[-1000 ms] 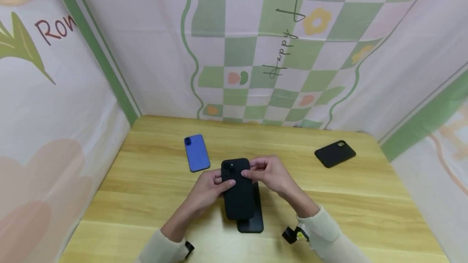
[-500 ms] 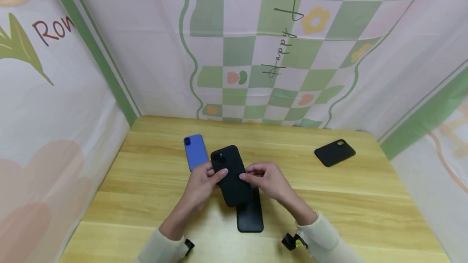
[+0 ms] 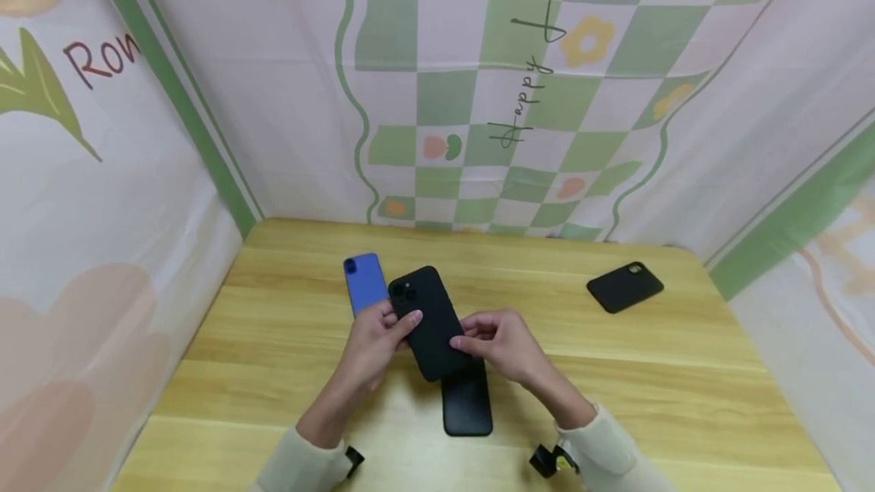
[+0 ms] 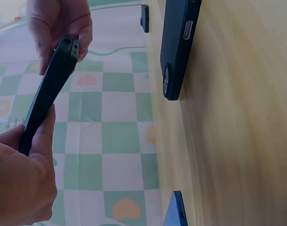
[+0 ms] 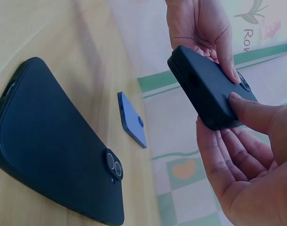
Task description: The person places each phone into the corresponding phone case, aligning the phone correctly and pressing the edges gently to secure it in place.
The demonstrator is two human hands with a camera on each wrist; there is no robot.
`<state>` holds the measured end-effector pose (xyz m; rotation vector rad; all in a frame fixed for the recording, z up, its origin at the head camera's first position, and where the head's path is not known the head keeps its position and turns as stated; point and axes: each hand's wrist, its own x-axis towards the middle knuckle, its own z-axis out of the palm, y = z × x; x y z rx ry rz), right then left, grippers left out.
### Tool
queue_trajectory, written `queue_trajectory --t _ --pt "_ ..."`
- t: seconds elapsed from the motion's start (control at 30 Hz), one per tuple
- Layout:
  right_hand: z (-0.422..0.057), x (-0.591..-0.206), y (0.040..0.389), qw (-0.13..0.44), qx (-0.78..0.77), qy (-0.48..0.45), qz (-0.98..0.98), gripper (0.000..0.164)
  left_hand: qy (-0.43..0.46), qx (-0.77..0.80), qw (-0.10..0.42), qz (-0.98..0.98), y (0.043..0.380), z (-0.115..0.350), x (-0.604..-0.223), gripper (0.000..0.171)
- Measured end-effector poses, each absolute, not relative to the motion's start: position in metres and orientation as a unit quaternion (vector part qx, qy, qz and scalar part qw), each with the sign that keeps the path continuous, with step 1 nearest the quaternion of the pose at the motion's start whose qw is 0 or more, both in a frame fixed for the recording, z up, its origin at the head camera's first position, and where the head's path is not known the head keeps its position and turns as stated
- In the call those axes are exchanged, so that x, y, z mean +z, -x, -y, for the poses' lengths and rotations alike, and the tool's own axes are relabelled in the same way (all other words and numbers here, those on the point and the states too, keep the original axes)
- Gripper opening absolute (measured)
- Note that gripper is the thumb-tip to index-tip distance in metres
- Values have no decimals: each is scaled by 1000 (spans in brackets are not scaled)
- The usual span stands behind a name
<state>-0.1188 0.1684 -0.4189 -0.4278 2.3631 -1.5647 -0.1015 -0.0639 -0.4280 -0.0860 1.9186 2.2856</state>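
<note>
Both hands hold a black phone (image 3: 432, 336) above the table, its camera lenses facing up and its top end tilted to the left. My left hand (image 3: 372, 340) grips the long left side, thumb lying on the back. At the lower right side, my right hand (image 3: 502, 340) pinches the edge between thumb and curled fingers. The right wrist view shows the bottom end of this phone (image 5: 204, 89) with its port opening. Partly covered by it in the head view, a second black phone (image 3: 468, 405) lies on the table; its camera lenses show in the right wrist view.
A blue phone (image 3: 364, 279) lies at the back left, its lower end partly hidden by the left hand and held phone. Toward the back right is a black phone case (image 3: 625, 288) with a pale camera opening. Patterned cloth (image 3: 451, 97) hangs behind the wooden table (image 3: 649, 401).
The held phone has moved up and left and tilted leftward, both hands with it. More of the black phone beneath now shows, while the blue phone is partly covered.
</note>
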Motion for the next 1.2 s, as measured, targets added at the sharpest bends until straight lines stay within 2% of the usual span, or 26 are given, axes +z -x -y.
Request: queue_trajectory --t 0.53,0.73,1.0,1.2 --pt "-171 -421 116 121 -536 179 -816 12 37 787 103 -607 100 63 -430 34" --pt "-174 -426 116 105 -552 178 -808 15 41 794 99 -598 101 62 -428 37" --pt "-175 -426 117 182 -634 142 -738 24 50 804 67 -589 104 62 -426 35" --pt "-176 -428 115 189 -648 130 -727 22 30 806 95 -584 106 67 -426 37"
